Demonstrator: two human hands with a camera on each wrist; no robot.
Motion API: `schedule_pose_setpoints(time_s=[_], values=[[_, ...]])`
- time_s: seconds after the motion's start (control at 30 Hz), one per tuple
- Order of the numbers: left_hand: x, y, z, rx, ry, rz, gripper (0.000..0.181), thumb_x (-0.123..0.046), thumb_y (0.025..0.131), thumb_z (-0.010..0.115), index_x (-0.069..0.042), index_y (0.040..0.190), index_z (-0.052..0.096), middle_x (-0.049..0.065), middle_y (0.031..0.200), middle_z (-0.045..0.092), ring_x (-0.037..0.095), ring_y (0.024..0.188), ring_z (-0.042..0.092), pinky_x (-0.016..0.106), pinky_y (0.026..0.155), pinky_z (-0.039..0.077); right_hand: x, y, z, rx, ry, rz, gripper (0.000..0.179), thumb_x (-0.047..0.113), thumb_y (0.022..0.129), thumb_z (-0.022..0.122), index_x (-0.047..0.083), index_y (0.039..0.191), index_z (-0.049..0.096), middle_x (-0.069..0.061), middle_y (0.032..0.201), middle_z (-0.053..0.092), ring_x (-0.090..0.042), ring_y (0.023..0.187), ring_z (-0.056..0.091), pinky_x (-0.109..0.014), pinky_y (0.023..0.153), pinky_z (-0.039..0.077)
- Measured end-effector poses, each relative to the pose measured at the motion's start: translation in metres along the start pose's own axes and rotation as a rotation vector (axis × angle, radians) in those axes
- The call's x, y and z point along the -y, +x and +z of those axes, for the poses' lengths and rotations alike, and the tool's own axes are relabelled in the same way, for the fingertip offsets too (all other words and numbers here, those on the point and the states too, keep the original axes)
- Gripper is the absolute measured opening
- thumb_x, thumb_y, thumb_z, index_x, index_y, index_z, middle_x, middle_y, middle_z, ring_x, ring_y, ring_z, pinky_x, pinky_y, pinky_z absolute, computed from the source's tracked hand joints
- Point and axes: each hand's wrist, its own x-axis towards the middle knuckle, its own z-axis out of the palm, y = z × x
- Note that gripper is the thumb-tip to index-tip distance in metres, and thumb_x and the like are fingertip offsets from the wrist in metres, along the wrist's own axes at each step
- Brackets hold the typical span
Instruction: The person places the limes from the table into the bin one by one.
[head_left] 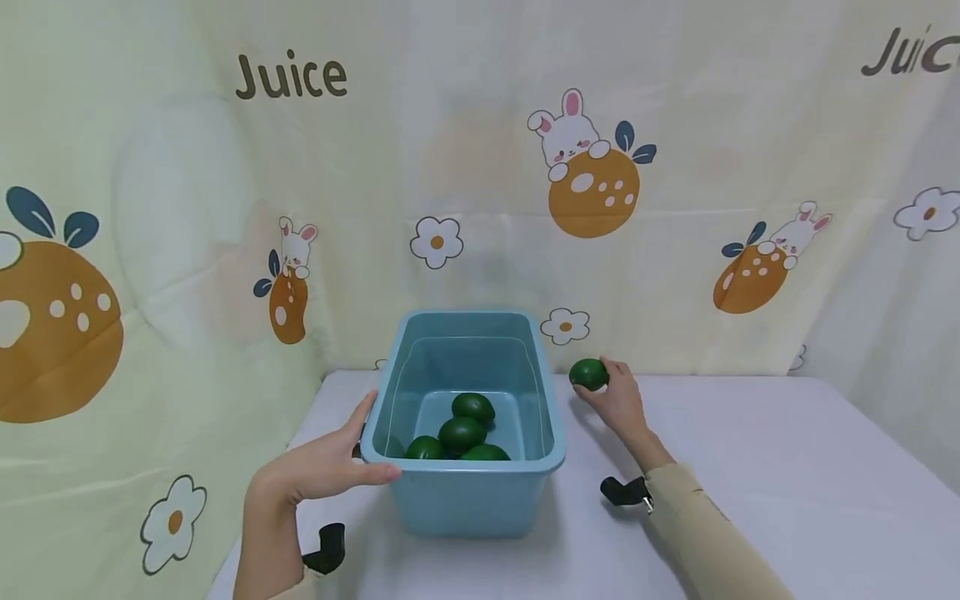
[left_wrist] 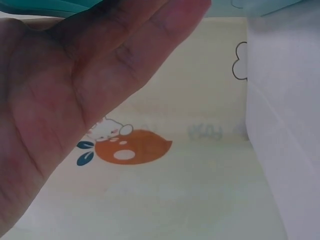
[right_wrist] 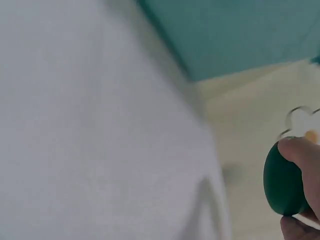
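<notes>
A light blue plastic bin (head_left: 474, 500) stands on the table, with several dark green fruits (head_left: 462, 434) inside it. My left hand (head_left: 330, 467) rests against its near left corner. The thumb lies along the front rim, and the fingers reach straight along the left side. In the left wrist view the palm (left_wrist: 55, 95) is outstretched beneath the bin's edge. To the right of the bin, my right hand (head_left: 621, 406) pinches a smooth, egg-shaped green fruit (head_left: 588, 374), like an avocado, between thumb and fingers. The right wrist view shows this fruit (right_wrist: 284, 181) partly covered by the thumb.
A white-covered table (head_left: 765, 467) stretches right of the bin. Behind it hangs a cream curtain (head_left: 487, 183) printed with rabbits, oranges and flowers, which meets the table's back edge. Black wrist-mounted pieces (head_left: 624, 492) sit at both wrists.
</notes>
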Motion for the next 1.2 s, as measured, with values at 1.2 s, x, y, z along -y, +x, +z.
schedule_pose_setpoints(time_s=[1.2], values=[[0.001, 0.000, 0.000, 0.049, 0.057, 0.093, 0.096, -0.031, 0.088, 0.064, -0.030, 0.152, -0.007, 0.013, 0.152, 0.016, 0.040, 0.134, 0.027, 0.059, 0.095, 0.042, 0.160, -0.119, -0.121, -0.155, 0.448, -0.457, 0.067, 0.014, 0.077, 0.079, 0.009, 0.137, 0.050, -0.008, 0.134, 0.045, -0.020, 0.124, 0.050, -0.043, 0.093, 0.048]])
